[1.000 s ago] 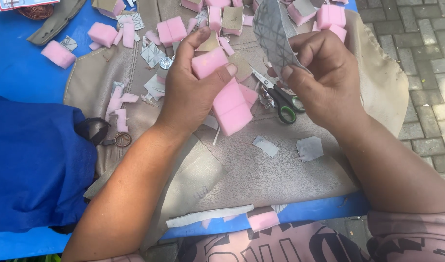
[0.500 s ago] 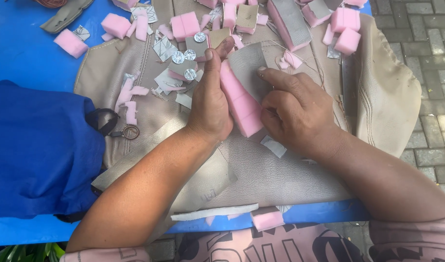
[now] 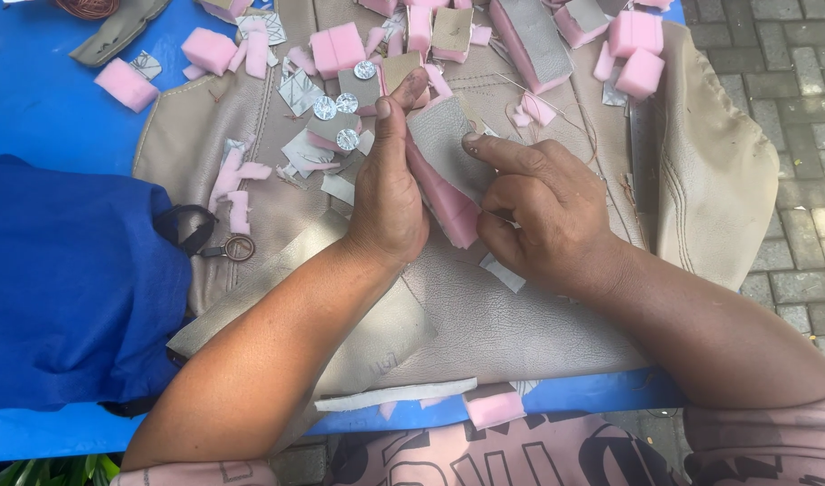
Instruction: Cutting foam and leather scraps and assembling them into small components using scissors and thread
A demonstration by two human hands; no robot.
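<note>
My left hand (image 3: 390,184) stands on edge against the left side of a pink foam piece (image 3: 444,205) that lies on a beige leather seat cover (image 3: 484,315). A grey leather patch (image 3: 444,148) covers the top of the foam. My right hand (image 3: 543,216) presses down on that patch, its fingertips on the grey surface. Both hands hold the foam and patch together between them. The scissors seen earlier are hidden.
Several pink foam blocks (image 3: 336,47) and grey scraps litter the cover's far side, with round silver discs (image 3: 345,103). A blue cloth bag (image 3: 66,279) lies at the left on the blue table (image 3: 35,99). Paved ground (image 3: 790,108) lies to the right.
The grey patch, held up in my right hand a second ago, now lies on the foam. Both hands came down onto the cover and press the two pieces together.
</note>
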